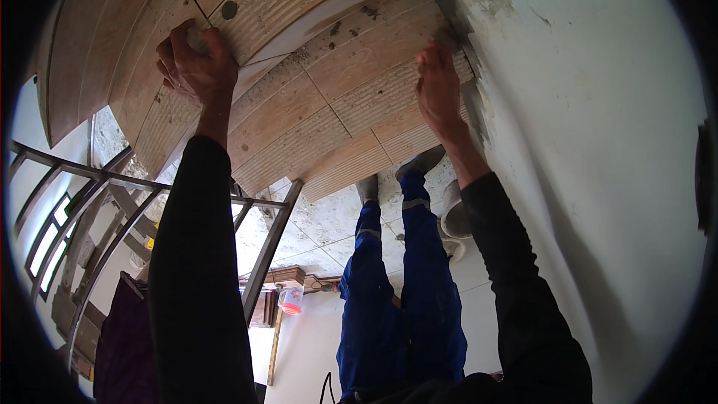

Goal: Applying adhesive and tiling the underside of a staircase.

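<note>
Stair tiles (366, 67) are matt and part-ridged, the railing (274, 247) probably metal.

Left hand (196, 66) curled over tiled steps (288, 108); right hand (440, 93) near pale wall (598, 127).

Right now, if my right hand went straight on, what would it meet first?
Your right hand would probably meet the brown stair tile first, though depth is hard to judge.
</note>
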Demonstrator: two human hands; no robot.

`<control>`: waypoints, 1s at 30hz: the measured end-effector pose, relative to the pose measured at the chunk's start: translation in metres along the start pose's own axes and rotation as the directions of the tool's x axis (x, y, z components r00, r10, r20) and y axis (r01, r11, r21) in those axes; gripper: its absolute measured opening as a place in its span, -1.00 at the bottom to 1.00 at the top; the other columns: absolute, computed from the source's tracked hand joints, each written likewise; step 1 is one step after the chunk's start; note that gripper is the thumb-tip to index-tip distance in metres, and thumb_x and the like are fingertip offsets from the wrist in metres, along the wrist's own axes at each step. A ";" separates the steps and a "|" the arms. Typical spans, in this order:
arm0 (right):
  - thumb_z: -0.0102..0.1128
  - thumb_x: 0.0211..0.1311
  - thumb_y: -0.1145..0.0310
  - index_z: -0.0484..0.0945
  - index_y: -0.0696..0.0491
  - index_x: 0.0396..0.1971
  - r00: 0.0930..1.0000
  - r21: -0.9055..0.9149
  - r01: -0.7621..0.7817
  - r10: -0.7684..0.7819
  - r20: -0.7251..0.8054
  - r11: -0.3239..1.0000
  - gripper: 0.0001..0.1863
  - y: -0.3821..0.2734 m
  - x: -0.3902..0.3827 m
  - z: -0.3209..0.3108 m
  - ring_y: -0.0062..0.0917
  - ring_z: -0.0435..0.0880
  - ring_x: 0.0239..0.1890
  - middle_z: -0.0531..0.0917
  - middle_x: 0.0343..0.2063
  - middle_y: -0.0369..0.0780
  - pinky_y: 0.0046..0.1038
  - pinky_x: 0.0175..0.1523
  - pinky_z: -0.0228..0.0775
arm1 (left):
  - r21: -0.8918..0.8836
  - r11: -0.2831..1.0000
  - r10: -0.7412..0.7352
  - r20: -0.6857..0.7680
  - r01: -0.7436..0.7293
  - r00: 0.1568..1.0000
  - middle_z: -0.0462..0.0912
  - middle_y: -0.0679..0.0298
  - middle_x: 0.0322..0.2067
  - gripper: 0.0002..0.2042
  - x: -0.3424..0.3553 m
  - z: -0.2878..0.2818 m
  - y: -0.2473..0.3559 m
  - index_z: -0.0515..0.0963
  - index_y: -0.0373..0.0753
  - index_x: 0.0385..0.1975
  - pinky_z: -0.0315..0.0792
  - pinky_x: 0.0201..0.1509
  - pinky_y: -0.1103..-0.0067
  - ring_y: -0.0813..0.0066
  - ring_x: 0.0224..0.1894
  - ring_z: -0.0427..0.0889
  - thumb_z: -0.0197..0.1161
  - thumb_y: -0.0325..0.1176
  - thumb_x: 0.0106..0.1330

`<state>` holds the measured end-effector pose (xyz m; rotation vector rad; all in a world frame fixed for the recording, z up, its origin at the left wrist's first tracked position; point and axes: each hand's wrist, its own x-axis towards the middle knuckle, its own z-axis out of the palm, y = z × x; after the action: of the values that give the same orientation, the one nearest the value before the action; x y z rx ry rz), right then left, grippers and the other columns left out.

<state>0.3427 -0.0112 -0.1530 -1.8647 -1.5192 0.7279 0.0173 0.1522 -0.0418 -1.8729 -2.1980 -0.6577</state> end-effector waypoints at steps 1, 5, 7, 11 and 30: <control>0.15 0.18 0.77 0.45 0.12 -0.08 1.000 -0.008 -0.008 0.008 -0.020 1.000 -0.66 -0.001 -0.013 -0.005 -0.06 0.66 -0.10 0.50 0.04 0.01 -0.14 -0.06 0.58 | 0.007 1.000 -0.025 0.035 0.025 0.999 0.56 0.13 0.13 -0.63 0.000 -0.002 0.001 0.65 0.05 0.09 0.28 0.31 -0.01 -0.06 0.26 0.47 0.23 -0.03 0.34; 0.11 0.19 0.79 0.45 0.12 -0.07 0.995 0.108 -0.014 0.024 -0.099 0.994 -0.66 -0.004 -0.015 -0.001 -0.16 0.66 -0.17 0.49 -0.01 -0.04 -0.20 -0.16 0.58 | -0.009 1.000 -0.008 0.042 0.008 0.999 0.54 0.12 0.15 -0.63 -0.001 -0.002 0.006 0.65 0.06 0.10 0.27 0.33 -0.01 -0.06 0.27 0.45 0.21 -0.04 0.35; 0.13 0.17 0.79 0.46 0.12 -0.05 0.993 0.194 -0.095 0.105 -0.046 0.976 -0.63 -0.007 0.009 0.000 -0.25 0.65 -0.22 0.49 -0.01 -0.08 -0.25 -0.22 0.57 | -0.013 1.000 -0.006 0.037 0.006 0.999 0.55 0.10 0.14 -0.63 0.001 -0.001 0.007 0.65 0.05 0.11 0.27 0.33 -0.02 -0.07 0.26 0.46 0.21 -0.05 0.35; 0.22 0.14 0.79 0.52 0.11 -0.03 0.989 0.160 -0.148 0.147 0.015 0.976 -0.60 -0.012 0.012 -0.006 -0.50 0.60 -0.34 0.49 -0.02 -0.18 -0.40 -0.35 0.53 | 0.004 1.000 0.021 0.016 -0.021 1.000 0.56 0.08 0.12 -0.63 0.003 -0.001 -0.006 0.65 0.04 0.10 0.28 0.32 -0.02 -0.07 0.24 0.48 0.23 -0.06 0.34; 0.25 -0.02 0.86 0.59 0.01 -0.01 0.991 -0.205 -0.011 -0.017 -0.134 0.979 -0.44 0.013 -0.034 -0.017 -0.44 0.57 -0.24 0.38 0.14 -0.08 -0.43 -0.19 0.49 | 0.015 0.998 0.059 0.003 -0.059 0.998 0.58 0.07 0.03 -0.63 0.002 -0.003 -0.002 0.67 -0.02 0.08 0.32 0.31 0.05 -0.05 0.17 0.52 0.23 -0.06 0.36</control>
<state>0.3568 -0.0484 -0.1503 -2.0175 -1.5575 0.4458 0.0146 0.1528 -0.0389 -1.9247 -2.1341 -0.6262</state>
